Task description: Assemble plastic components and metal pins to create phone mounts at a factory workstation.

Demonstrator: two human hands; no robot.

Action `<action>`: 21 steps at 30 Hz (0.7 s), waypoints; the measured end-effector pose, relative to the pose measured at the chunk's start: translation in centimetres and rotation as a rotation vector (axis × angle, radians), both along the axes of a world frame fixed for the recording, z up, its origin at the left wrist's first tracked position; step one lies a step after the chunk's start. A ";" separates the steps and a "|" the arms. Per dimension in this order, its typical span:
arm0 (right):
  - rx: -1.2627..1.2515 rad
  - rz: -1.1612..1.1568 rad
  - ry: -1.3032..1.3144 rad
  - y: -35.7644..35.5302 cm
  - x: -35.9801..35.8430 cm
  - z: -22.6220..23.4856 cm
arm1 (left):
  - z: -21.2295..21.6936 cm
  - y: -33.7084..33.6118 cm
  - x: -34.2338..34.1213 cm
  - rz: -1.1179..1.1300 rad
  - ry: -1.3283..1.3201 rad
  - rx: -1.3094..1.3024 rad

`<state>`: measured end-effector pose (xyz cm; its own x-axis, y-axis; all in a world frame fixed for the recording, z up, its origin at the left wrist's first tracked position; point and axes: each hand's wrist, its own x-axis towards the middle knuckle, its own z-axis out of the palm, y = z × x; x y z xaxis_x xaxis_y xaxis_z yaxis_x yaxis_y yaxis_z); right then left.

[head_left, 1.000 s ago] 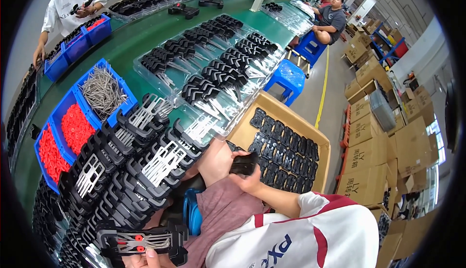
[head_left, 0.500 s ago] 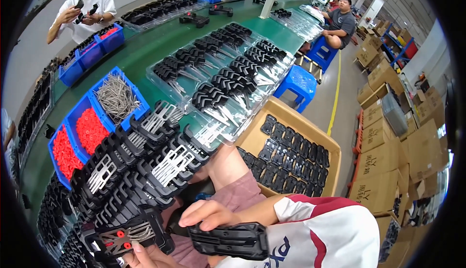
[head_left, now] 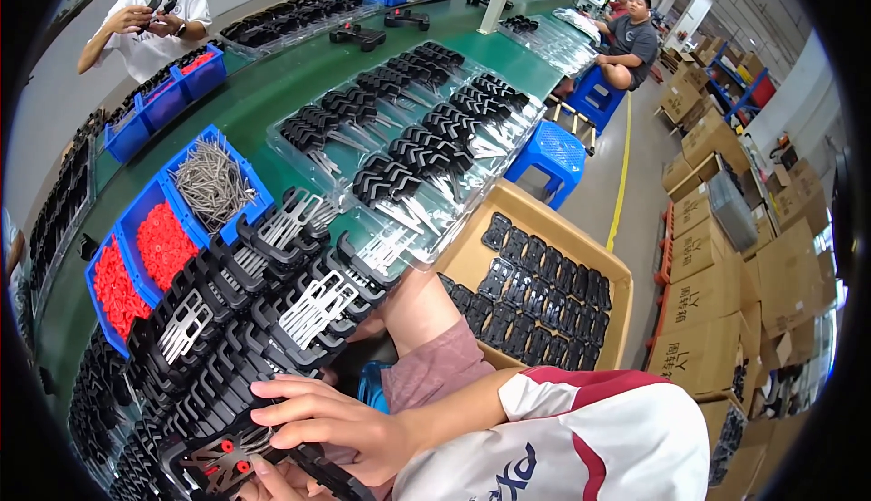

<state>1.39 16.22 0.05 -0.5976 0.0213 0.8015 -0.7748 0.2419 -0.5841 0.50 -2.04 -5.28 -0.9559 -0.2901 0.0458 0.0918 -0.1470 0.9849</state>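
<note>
At the lower left, my left hand holds a black plastic housing, its thumb by the inside. Thin metal strips and small red pieces show in the housing. My right hand reaches over it, fingers stretched forward and slightly bent. A dark edge of a black plastic cover shows under that palm; most of it is hidden. Whether cover and housing touch, I cannot tell. Just beyond lie rows of black clamp-like parts, with bright metal wire frames on top.
Blue bins hold metal pins and red pieces. Clear trays of black-handled parts cover the green bench. At right stand a carton of black covers and a blue stool. Co-workers sit along the bench.
My right hand has moved left with the black cover, from beside the housing to over it. The cover has gone largely out of sight. A co-worker at the top has reached down toward a tray.
</note>
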 end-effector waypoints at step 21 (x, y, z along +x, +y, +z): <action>-0.125 -0.118 -0.060 2.3 -2.2 -0.8 | 8.2 8.5 -0.5 0.215 -0.267 -0.143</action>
<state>-0.85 18.51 -0.79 -0.6314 0.1917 0.7514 -0.7083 0.2518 -0.6595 0.04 6.44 2.88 -0.8576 -0.4943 -0.1422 -0.1572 -0.0114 0.9875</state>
